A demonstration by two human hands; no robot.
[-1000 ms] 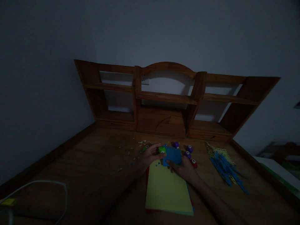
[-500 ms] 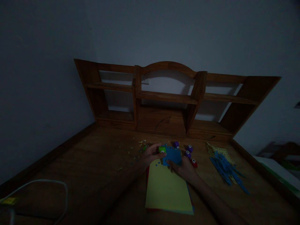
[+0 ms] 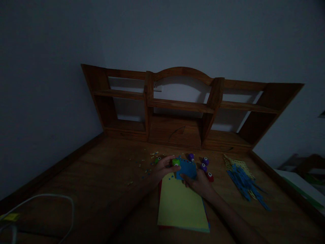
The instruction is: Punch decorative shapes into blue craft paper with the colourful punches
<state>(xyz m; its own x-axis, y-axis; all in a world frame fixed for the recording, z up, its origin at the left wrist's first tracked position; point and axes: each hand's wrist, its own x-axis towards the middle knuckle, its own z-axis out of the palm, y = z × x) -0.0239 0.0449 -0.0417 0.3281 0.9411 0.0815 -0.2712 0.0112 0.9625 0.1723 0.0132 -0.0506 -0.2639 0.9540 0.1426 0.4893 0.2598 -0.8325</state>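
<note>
My left hand (image 3: 164,166) grips a small green craft paper punch (image 3: 176,163) at the left edge of a blue paper piece (image 3: 188,169). My right hand (image 3: 199,182) pinches that blue piece at its lower right, thumb on top. A row of small punched holes runs along the paper's top edge. Below both hands lies a stack of coloured paper (image 3: 182,206), yellow on top, with red and blue edges showing. Tiny blue paper bits (image 3: 171,176) lie by the punch. Another green punch (image 3: 158,159) stands just left of my left hand.
Several purple punches (image 3: 205,161) and a red punch (image 3: 210,176) stand right of the paper. Blue strips (image 3: 245,183) lie on yellow cut paper (image 3: 242,166) farther right. Yellow confetti (image 3: 153,154) is scattered left. A wooden shelf (image 3: 180,106) stands behind; a white cable (image 3: 72,210) curves at lower left.
Almost nothing differs. The blue paper has shifted very slightly under the punch, and its row of holes along the top edge shows more clearly now.
</note>
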